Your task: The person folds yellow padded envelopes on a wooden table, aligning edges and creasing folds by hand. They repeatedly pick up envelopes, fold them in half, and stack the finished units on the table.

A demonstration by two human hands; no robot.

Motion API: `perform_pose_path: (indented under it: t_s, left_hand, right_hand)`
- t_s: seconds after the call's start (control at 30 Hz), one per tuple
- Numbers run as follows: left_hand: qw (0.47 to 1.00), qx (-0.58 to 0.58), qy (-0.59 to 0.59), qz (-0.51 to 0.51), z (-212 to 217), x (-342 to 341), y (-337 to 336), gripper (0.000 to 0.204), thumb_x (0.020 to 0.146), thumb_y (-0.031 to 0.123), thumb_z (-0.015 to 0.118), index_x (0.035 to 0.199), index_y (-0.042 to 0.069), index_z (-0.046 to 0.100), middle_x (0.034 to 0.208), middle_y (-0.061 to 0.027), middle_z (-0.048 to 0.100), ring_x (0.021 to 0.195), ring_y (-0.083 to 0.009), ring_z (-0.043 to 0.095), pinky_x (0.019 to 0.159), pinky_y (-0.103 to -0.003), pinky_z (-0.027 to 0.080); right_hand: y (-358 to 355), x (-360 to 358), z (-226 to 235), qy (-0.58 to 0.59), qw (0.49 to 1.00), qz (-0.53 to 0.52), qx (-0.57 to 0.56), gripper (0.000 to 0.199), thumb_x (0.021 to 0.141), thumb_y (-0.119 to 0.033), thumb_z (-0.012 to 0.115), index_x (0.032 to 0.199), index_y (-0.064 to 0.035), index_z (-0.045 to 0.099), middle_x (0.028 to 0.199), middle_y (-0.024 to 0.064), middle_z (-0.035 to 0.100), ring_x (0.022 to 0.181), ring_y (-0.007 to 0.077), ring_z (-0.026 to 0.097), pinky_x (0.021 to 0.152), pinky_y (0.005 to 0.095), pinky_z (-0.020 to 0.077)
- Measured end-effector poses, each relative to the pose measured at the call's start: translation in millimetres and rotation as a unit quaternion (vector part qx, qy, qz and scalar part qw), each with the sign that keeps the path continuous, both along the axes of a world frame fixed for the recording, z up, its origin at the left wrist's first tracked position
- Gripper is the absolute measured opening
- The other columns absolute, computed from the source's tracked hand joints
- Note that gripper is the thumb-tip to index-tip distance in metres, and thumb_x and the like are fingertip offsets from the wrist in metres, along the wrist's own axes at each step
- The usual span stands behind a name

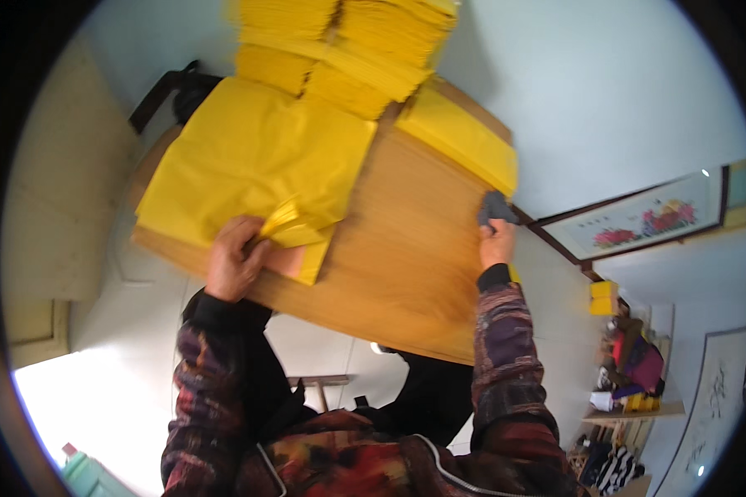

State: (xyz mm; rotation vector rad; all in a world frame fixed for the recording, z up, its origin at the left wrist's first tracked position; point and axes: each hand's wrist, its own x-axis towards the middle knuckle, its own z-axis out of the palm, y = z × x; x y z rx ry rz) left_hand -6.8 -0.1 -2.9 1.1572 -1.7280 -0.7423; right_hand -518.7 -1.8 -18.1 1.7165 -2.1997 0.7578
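A large, smooth yellow sheet [265,149] lies on the left part of the wooden table [414,248]; I cannot tell if it is one layer or several. Its near edge is bunched up and folded, with a pinkish patch beside the fold. My left hand [234,261] pinches that folded edge between thumb and fingers. At the table's right edge, my right hand [497,244] grips a crumpled dark grey cloth [495,209]. Just beyond it lies a flat yellow stack [464,141] along the right side.
Tall piles of folded yellow sheets [340,54] stand at the table's far end against the wall. A framed flower picture [646,217] is on the right. Farther right, a shelf [638,410] carries assorted items. A green container [95,476] stands at the lower left.
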Motion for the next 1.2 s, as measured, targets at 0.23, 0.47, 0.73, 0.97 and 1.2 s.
perform_pose_path:
  t_s: [0.23,0.47,0.73,0.97,1.2]
  left_hand:
    - [1.0,-0.014,0.0,0.0,0.3,0.6,3.5,0.018,0.078,0.003,0.067,0.095,0.0,0.063,0.095,-0.0157,0.063,0.093,-0.0365,0.058,0.081,-0.04,0.049]
    - [1.0,0.0,-0.013,0.001,3.0,0.9,1.7,0.016,0.079,0.005,0.067,0.094,0.001,0.063,0.093,-0.0139,0.063,0.092,-0.0347,0.058,0.08,-0.039,0.048]
    - [1.0,0.005,0.003,0.002,-0.1,0.8,1.9,0.017,0.077,0.005,0.069,0.093,0.002,0.063,0.092,-0.0132,0.063,0.093,-0.0348,0.058,0.08,-0.039,0.049]
    - [1.0,0.008,0.01,-0.001,2.5,1.1,1.8,0.017,0.076,0.005,0.07,0.092,0.002,0.063,0.091,-0.0128,0.063,0.091,-0.0347,0.058,0.079,-0.039,0.049]
    - [1.0,-0.02,-0.008,-0.008,3.4,2.3,0.3,0.019,0.075,0.005,0.07,0.092,0.002,0.064,0.092,-0.0125,0.064,0.091,-0.0347,0.058,0.08,-0.04,0.049]
  right_hand:
    - [-4.4,-5.2,-1.2,0.021,0.992,-0.097,0.079,0.026,0.08,-0.024,0.075,0.086,-0.0036,0.059,0.087,0.0156,0.062,0.086,0.036,0.061,0.075,0.0457,0.0479]
    - [3.2,56.4,55.3,0.011,0.997,0.074,0.022,0.025,0.088,-0.023,0.069,0.101,-0.0025,0.065,0.093,0.0149,0.066,0.085,0.0357,0.063,0.077,0.0438,0.0496]
    - [47.2,267.5,58.1,-0.06,0.882,0.457,0.101,0.028,0.079,-0.002,0.067,0.106,-0.0069,0.064,0.097,0.0082,0.06,0.088,0.0297,0.059,0.075,0.0392,0.0512]
    - [38.3,292.0,58.6,0.0,0.864,0.49,0.114,0.027,0.076,-0.001,0.068,0.103,-0.0068,0.065,0.097,0.0063,0.058,0.091,0.0295,0.056,0.077,0.0388,0.0505]
    - [25.0,285.9,58.3,-0.088,0.85,0.498,0.147,0.016,0.077,0.002,0.069,0.091,-0.0021,0.063,0.095,0.0103,0.06,0.089,0.0307,0.06,0.076,0.0386,0.0507]
